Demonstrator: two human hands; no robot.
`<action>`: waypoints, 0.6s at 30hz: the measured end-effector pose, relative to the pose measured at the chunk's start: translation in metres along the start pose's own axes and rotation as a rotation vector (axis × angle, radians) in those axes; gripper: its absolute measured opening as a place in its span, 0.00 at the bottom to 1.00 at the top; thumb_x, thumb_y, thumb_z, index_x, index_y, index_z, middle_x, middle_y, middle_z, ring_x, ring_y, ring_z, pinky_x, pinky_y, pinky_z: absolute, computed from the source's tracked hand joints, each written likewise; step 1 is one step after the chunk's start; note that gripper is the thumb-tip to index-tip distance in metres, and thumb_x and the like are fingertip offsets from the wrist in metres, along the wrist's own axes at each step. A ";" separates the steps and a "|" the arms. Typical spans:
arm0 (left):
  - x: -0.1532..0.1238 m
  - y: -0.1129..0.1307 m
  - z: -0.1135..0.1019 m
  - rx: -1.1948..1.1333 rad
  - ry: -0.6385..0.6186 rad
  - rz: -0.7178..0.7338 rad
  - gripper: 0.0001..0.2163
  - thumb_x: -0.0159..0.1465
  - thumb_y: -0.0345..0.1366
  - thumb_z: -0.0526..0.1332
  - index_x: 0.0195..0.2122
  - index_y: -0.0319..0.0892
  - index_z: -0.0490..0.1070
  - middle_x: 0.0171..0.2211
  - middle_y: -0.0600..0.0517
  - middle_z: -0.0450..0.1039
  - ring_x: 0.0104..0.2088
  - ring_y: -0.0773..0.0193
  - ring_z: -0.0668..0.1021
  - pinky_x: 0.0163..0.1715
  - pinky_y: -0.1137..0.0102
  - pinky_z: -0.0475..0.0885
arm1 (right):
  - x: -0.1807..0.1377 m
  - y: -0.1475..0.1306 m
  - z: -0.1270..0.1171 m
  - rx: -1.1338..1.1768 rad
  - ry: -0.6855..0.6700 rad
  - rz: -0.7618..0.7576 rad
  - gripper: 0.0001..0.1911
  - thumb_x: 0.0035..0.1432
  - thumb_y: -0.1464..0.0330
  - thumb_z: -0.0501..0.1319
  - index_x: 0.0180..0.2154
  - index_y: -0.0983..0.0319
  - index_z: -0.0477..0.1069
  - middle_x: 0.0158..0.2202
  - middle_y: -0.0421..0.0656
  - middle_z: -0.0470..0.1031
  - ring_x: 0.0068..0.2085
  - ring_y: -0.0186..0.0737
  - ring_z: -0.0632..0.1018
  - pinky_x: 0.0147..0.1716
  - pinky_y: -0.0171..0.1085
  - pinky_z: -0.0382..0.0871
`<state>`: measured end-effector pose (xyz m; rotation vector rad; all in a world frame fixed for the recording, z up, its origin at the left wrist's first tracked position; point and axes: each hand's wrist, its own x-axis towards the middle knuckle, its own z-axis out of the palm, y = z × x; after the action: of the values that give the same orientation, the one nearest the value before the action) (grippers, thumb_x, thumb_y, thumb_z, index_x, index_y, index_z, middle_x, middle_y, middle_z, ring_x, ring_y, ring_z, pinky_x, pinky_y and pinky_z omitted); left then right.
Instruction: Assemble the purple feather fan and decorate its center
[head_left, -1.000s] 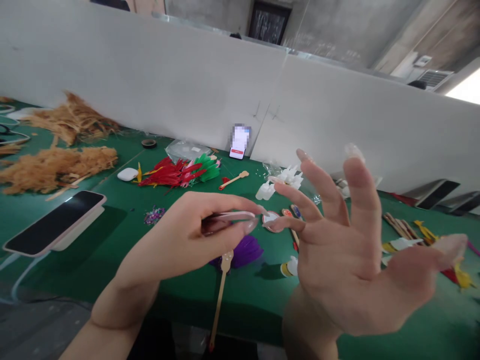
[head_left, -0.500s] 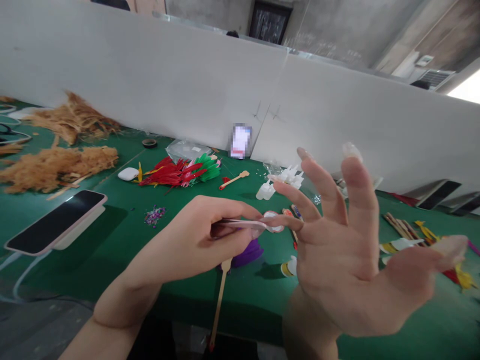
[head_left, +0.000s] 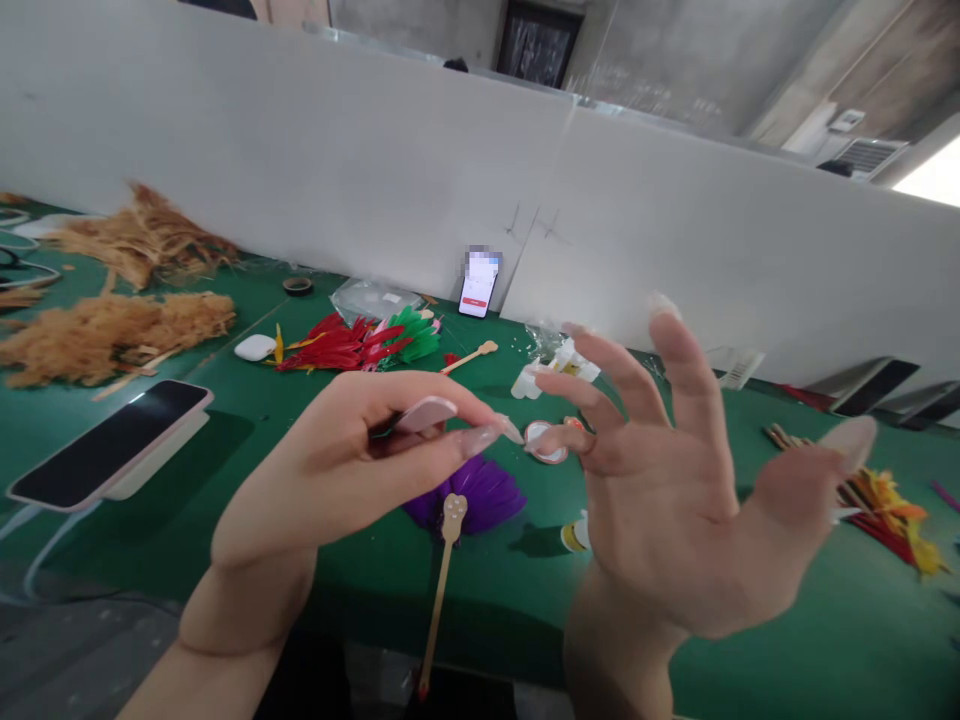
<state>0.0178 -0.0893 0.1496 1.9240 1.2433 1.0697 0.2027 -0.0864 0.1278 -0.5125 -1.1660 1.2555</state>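
Note:
My left hand (head_left: 375, 450) is closed around a flat pink strip (head_left: 426, 413) with a rounded end, held in the curl of the fingers; its exact kind cannot be told. The left thumb and index fingertips come close to the little finger of my right hand (head_left: 667, 490). That right hand is open, palm toward me, fingers spread, nothing in it. Below them lies a purple feather fan (head_left: 491, 500) with a wooden handle (head_left: 442, 590), its head dotted with small pale beads. A white-and-yellow bottle (head_left: 575, 536) stands by the right wrist, partly hidden.
A round lid-like dish (head_left: 546, 452) sits behind the fingers. Farther back are red feathers (head_left: 330, 345), green feathers (head_left: 416, 335), a wooden stick (head_left: 471, 357) and an upright phone (head_left: 480, 285). Brown fibre (head_left: 120, 330) and a lying phone (head_left: 112, 440) are at left.
The pink strip has swung back into my left hand, away from the right little finger. Both hands have shifted slightly left, uncovering the fan and its handle's head.

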 end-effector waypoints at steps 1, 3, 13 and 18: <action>-0.001 0.001 0.000 -0.002 0.014 -0.001 0.07 0.58 0.34 0.60 0.30 0.45 0.78 0.21 0.55 0.73 0.19 0.72 0.70 0.14 0.79 0.60 | 0.001 0.002 -0.001 0.016 0.005 0.007 0.31 0.59 0.43 0.42 0.54 0.47 0.66 0.53 0.44 0.70 0.54 0.57 0.71 0.41 0.54 0.72; -0.002 0.002 0.000 -0.024 0.028 0.014 0.06 0.57 0.34 0.60 0.29 0.45 0.79 0.20 0.55 0.73 0.19 0.71 0.71 0.14 0.78 0.59 | 0.005 0.008 -0.002 0.046 0.011 -0.005 0.31 0.58 0.42 0.42 0.53 0.48 0.67 0.51 0.44 0.72 0.53 0.55 0.72 0.42 0.53 0.71; -0.002 -0.005 0.004 -0.072 0.259 0.002 0.04 0.55 0.34 0.64 0.28 0.50 0.78 0.25 0.56 0.77 0.20 0.71 0.71 0.13 0.75 0.58 | 0.010 0.017 -0.003 0.140 -0.041 -0.095 0.31 0.60 0.44 0.40 0.51 0.50 0.70 0.47 0.44 0.73 0.46 0.45 0.74 0.36 0.43 0.72; -0.008 -0.008 0.003 -0.133 0.312 0.000 0.05 0.57 0.34 0.65 0.31 0.53 0.78 0.28 0.57 0.78 0.24 0.69 0.74 0.19 0.74 0.66 | 0.009 0.017 -0.004 0.136 -0.040 -0.091 0.31 0.59 0.44 0.41 0.51 0.49 0.70 0.48 0.44 0.72 0.46 0.46 0.74 0.35 0.43 0.71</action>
<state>0.0155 -0.0940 0.1390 1.7023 1.2971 1.4565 0.1972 -0.0722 0.1155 -0.3317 -1.1156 1.2615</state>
